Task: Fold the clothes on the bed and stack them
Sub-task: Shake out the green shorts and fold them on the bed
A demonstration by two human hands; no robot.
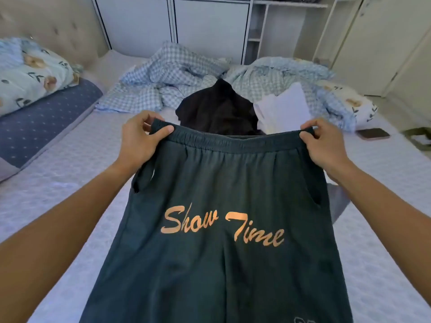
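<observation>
Dark green trousers with an elastic waistband and orange "Show Time" lettering hang spread out in front of me over the bed. My left hand pinches the waistband's left corner. My right hand pinches its right corner. Behind the waistband a black garment lies crumpled on the bed, with a white garment beside it on the right. A grey piece of cloth shows under my right forearm.
A rumpled blue checked duvet fills the far side of the bed. Floral pillow and a blue dotted cushion lie at left. A phone rests on the mattress at right. White wardrobes stand behind.
</observation>
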